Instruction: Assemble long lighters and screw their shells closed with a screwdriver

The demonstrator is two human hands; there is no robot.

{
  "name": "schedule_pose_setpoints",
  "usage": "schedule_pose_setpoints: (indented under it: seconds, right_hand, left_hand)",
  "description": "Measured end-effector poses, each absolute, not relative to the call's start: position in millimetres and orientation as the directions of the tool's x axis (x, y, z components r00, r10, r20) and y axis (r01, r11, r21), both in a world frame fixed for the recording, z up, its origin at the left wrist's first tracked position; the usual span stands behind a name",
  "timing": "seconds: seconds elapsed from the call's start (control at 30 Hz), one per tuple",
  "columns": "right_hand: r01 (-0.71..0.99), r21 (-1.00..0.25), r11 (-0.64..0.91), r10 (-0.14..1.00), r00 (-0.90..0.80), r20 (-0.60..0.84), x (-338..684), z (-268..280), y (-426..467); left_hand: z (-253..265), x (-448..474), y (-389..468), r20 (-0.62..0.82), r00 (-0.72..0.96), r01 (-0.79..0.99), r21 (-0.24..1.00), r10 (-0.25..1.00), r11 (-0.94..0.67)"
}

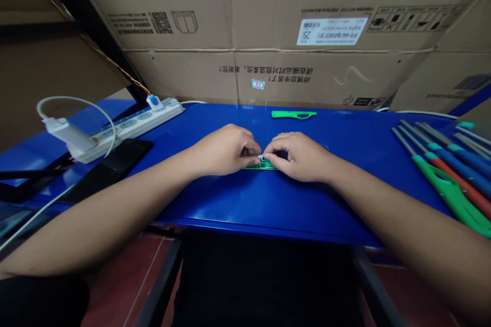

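Observation:
Both hands meet over a green lighter casing (264,164) lying on the blue table. A small whitish part (261,157) sits between the fingertips, just above the casing. My left hand (230,150) is closed, thumb and fingers pinching at the left end of that part. From the other side, my right hand (297,156) pinches at its right end, thumb and index finger close together. The fingers cover much of the casing and the exact grip on the part. Behind the hands lies another green lighter casing piece (293,114).
Several long-necked lighters (452,179), green, blue and red, lie at the right. A white power strip (130,125) with a plugged-in charger (69,133) stands at the left, near a black flat object (111,166). A large cardboard box (268,25) walls off the table's back.

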State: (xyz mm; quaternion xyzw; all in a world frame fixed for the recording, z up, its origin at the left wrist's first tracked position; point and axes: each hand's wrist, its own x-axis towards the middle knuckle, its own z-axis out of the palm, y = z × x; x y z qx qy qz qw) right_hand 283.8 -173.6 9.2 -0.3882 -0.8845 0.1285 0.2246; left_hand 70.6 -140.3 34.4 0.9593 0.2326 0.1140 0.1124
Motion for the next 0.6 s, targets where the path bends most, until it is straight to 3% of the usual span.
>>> schedule_pose_setpoints:
  seconds: [0.6]
  right_hand:
    - [0.638,-0.323,0.699,0.712,-0.580,0.395,287.7,10.7,-171.1]
  left_hand:
    - [34.4,69.7,-138.6,0.155,0.838,0.464,0.301,0.522,-0.833]
